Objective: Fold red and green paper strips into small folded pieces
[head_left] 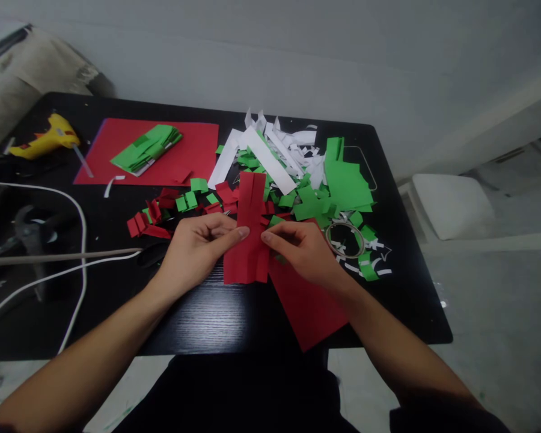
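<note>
A creased piece of red paper [247, 261], narrower at the top than at the bottom, is held up over the front middle of the black table. My left hand [202, 240] pinches its left edge between thumb and fingers. On the opposite edge my right hand [302, 246] has a similar pinch, thumb towards me. Beneath the right hand and wrist lies a larger red sheet [309, 307], partly covered. Behind the held paper, small red and green cut pieces are heaped, with white paper strips [270, 156] above them.
A yellow glue gun [49, 138] lies at the far left. Folded green paper [148, 147] rests on a red sheet [193, 141]. White cables [83, 240] cross the left side near pliers [29, 231]. A roll of tape [345, 239] and green paper [349, 186] are at right.
</note>
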`<action>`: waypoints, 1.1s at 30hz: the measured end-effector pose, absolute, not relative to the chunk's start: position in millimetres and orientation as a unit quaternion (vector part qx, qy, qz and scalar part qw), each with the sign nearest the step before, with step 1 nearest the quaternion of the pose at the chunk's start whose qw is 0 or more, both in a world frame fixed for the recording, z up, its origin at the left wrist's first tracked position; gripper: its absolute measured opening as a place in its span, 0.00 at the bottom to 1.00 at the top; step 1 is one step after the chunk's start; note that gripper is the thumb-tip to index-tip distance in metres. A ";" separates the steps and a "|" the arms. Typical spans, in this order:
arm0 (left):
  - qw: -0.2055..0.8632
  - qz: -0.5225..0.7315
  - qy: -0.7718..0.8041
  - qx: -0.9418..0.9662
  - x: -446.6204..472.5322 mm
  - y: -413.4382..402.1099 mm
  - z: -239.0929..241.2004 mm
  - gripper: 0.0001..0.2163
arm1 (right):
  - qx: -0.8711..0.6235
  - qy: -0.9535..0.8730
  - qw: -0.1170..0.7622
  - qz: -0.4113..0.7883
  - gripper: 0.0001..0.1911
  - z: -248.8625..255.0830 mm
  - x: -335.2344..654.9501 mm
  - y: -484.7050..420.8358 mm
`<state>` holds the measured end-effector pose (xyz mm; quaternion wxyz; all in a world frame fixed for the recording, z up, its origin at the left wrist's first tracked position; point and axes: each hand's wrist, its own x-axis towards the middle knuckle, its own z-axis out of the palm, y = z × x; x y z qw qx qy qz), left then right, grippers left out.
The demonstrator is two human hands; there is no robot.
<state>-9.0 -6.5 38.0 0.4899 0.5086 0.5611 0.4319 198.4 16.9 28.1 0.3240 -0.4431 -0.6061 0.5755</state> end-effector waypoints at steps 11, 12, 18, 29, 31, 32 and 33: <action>0.487 0.449 0.578 0.476 -13.7 -6.4 40.8 0.10 | -0.463 -0.540 0.354 0.607 0.10 26.4 203.5 23.2; 0.486 0.449 0.579 0.476 -13.9 -6.3 40.7 0.11 | -0.470 -0.531 0.364 0.604 0.11 26.4 203.2 23.1; 0.508 0.428 0.555 0.501 -8.0 -7.8 40.2 0.13 | -0.435 -0.547 0.365 0.615 0.15 25.3 193.9 15.5; 0.497 0.391 0.542 0.553 -13.3 -7.3 35.3 0.13 | -0.454 -0.558 0.372 0.587 0.16 24.8 195.6 15.8; 0.473 0.398 0.552 0.559 -12.9 -8.0 34.8 0.13 | -0.455 -0.558 0.378 0.582 0.15 25.4 195.0 14.7; 0.466 0.401 0.555 0.560 -12.3 -8.2 34.5 0.13 | -0.453 -0.559 0.383 0.580 0.14 25.5 194.5 14.2; 0.465 0.403 0.556 0.559 -11.6 -8.1 34.0 0.13 | -0.451 -0.559 0.389 0.577 0.13 25.5 194.1 13.7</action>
